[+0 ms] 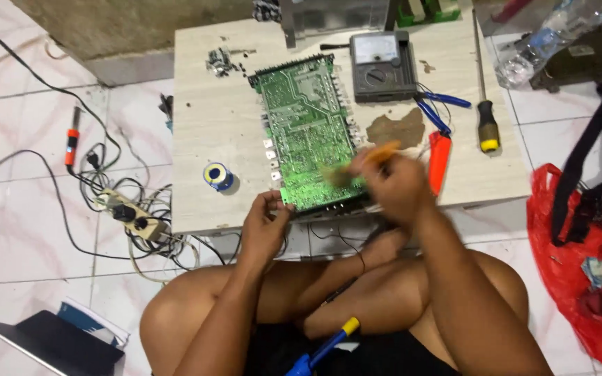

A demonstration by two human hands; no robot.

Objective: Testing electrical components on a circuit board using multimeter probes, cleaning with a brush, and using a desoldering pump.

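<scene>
A green circuit board lies solder-side up on a low table. The left hand pinches the board's near corner. The right hand, blurred, grips a brush over its near edge. Hard scrubbing might loosen components or slide the board off.

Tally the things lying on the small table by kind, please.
Circuit board: 1
Analog meter: 1
Solder spool: 1
Blue-handled pliers: 1
Screwdriver: 1
Orange tool: 1
Total: 6
</scene>
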